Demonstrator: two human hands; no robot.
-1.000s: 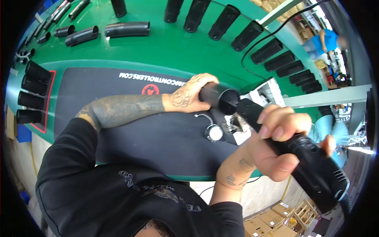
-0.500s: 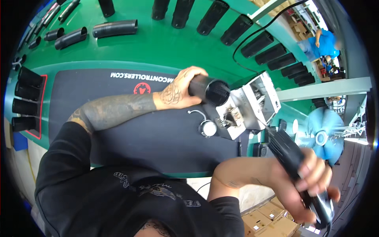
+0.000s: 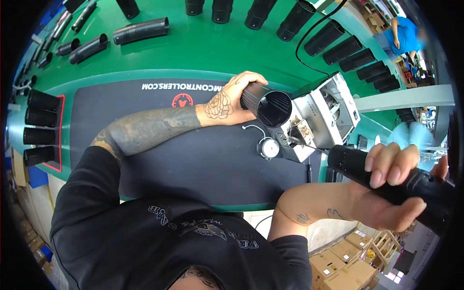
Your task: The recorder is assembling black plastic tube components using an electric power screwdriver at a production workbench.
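My left hand (image 3: 224, 102) wraps round a black perforated tube (image 3: 267, 105), held tilted above the mat with its open end showing. Fingers of my right hand (image 3: 392, 181) grip a black electric screwdriver (image 3: 349, 160) lying nearly level. Its thin bit points left, the tip at the front of a silver box-shaped machine (image 3: 316, 113) that looks like a screw feeder. Whether a screw sits on the tip is too small to tell. Beside the machine lies a round white-faced part (image 3: 268, 148) with a thin curved lead.
A dark mat (image 3: 193, 166) covers the near bench. Several black tubes (image 3: 325, 37) line the green surface (image 3: 203, 53) behind it; others stand in a rack (image 3: 41, 136) at left. A black cable (image 3: 302, 58) hangs behind the machine. Cartons (image 3: 345, 263) and a spinning fan (image 3: 411, 140) are at right.
My right hand has swung the screwdriver up and levelled it, bringing the bit tip to the machine's front. The tube's open end now faces more toward me, still in my left hand.
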